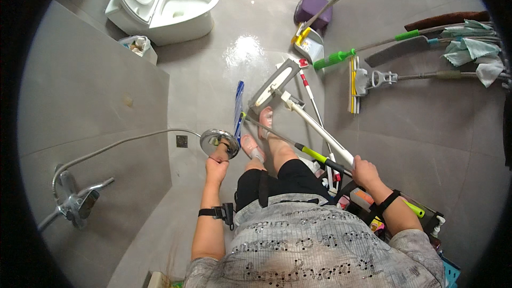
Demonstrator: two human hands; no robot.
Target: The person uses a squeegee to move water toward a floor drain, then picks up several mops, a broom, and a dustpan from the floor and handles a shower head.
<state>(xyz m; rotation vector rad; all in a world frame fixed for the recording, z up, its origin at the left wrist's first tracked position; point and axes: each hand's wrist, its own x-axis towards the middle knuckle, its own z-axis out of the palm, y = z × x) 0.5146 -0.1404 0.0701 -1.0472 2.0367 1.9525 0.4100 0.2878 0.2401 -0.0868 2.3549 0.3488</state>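
the left hand (216, 169) is closed in a fist at the lower edge of the round chrome shower head (212, 138), its fingers curled around what looks like the handle, which the hand mostly hides. the shower head hangs above the floor, just left of the pink shoes (250, 146), and a metal hose (122, 141) arcs from it to the mixer tap (76, 202) on the left wall. the right hand (366, 172) wraps around the upper end of the white mop pole (324, 133), fingers bent over it; the pole slopes away to the grey-and-white flat mop head (276, 82) ahead of the feet. a blue broom-like strip (238, 108) lies left of that mop head. a dark drain cover (182, 141) sits in the floor left of the shower head, and a white toilet (186, 6) with its lid raised stands farther off, a small waste bin (148, 52) beside it.
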